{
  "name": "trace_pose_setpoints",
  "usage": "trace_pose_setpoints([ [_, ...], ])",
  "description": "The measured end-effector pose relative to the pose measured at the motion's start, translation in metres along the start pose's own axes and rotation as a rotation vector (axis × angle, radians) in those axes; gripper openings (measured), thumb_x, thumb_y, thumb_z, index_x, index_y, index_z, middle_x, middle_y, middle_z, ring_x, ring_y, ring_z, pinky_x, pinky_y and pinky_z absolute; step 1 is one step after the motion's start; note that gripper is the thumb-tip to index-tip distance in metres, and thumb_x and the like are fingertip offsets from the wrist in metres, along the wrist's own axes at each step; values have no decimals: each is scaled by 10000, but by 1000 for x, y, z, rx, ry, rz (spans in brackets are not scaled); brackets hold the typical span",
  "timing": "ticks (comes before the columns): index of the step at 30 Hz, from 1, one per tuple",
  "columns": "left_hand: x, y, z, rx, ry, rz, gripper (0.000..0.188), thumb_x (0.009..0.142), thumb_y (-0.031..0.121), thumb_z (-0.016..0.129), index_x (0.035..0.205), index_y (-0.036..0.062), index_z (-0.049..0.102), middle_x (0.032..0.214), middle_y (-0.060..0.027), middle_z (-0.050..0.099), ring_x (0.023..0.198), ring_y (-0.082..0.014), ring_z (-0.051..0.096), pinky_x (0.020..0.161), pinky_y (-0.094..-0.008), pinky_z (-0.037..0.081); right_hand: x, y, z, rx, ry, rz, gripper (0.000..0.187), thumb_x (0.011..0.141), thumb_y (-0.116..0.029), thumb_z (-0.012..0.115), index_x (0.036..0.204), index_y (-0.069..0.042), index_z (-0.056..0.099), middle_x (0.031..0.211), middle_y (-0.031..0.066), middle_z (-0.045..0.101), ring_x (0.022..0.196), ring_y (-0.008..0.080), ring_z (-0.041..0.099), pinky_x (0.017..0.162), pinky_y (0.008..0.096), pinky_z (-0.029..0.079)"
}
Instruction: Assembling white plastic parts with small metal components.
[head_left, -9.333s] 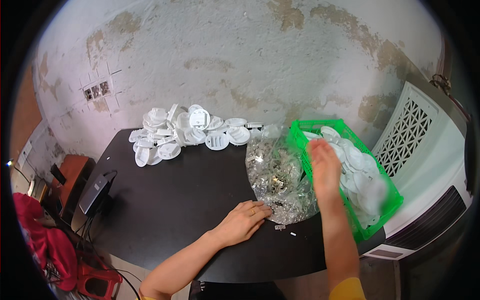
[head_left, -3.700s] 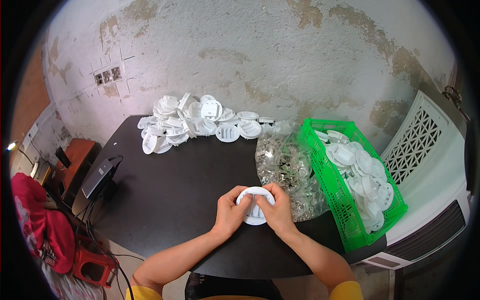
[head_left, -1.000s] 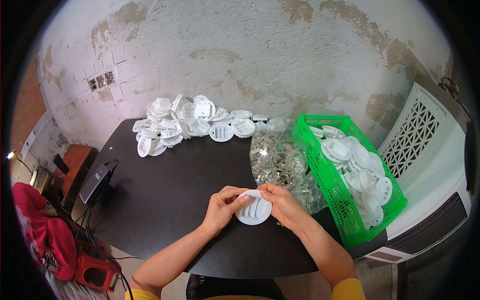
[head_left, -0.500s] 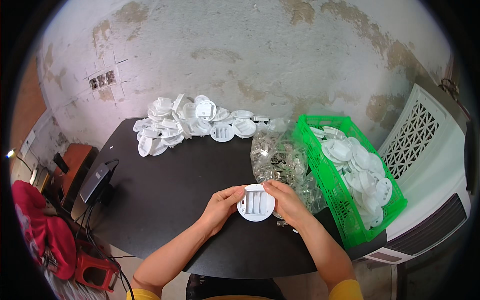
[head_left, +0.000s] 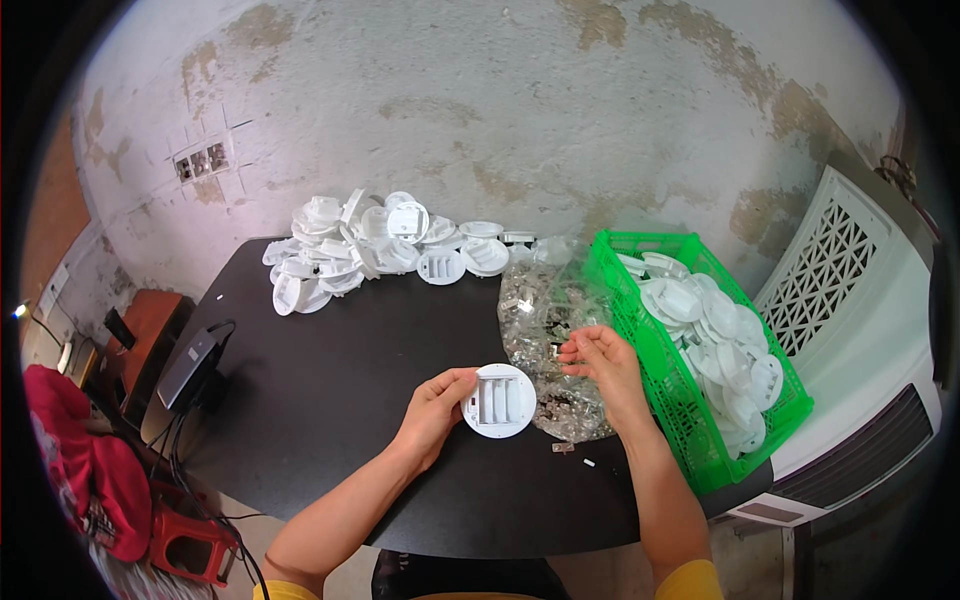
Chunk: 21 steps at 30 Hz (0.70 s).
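Note:
My left hand (head_left: pixel 433 412) grips the left edge of a round white plastic battery housing (head_left: pixel 517 411), its several long slots facing up. Over a clear plastic bag (head_left: pixel 516 315) full of small metal pieces hovers my right hand (head_left: pixel 606 369), thumb and fingers drawn together in a pinch. Whatever lies between those fingertips is too small to make out. Just below the bag, a small metal clip (head_left: pixel 563 448) and a small white piece (head_left: pixel 589 463) lie on the dark table (head_left: pixel 400 500).
A heap of white round housings (head_left: pixel 335 250) lies along the table's far edge. To the right stands a green plastic crate (head_left: pixel 655 390) holding more of them, beside a white louvred appliance (head_left: pixel 850 400). A black device with cables (head_left: pixel 195 368) is at the left edge.
My right hand has let go of the housing and moved up and right over the bag. My left hand keeps the housing, shifted slightly left.

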<state>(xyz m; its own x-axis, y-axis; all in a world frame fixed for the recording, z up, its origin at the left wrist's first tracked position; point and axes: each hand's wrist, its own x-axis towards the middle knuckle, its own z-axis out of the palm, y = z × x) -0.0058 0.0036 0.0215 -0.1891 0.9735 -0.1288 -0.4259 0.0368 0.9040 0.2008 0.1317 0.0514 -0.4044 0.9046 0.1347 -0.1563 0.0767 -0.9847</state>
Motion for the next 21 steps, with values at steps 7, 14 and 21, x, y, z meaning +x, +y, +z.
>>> trace_pose_setpoints([
  [7, -2, 2, -2, 51, 54, 3, 250, 984, 256, 528, 1075, 52, 639, 921, 15, 644, 830, -55, 573, 785, -237, 456, -5, -11, -13, -420, -384, 105, 87, 864, -32, 616, 936, 12, 637, 839, 68, 648, 756, 144, 641, 678, 276, 529],
  [14, -2, 2, 2, 75, 48, 10, 251, 982, 267, 535, 1061, 54, 643, 881, 29, 631, 793, -42, 549, 749, -224, 441, -10, 7, -12, -1005, -471, -272, 152, 741, 1, 680, 891, -13, 699, 813, 116, 631, 737, 238, 656, 664, 317, 516],
  [21, -1, -1, 0, 96, 38, 25, 246, 981, 256, 533, 1058, 49, 642, 876, 35, 621, 792, -40, 541, 742, -225, 439, -16, 3, 0, -1124, -462, -300, 112, 736, -65, 697, 837, -19, 681, 862, 144, 649, 843, 331, 638, 748, 420, 508],
])
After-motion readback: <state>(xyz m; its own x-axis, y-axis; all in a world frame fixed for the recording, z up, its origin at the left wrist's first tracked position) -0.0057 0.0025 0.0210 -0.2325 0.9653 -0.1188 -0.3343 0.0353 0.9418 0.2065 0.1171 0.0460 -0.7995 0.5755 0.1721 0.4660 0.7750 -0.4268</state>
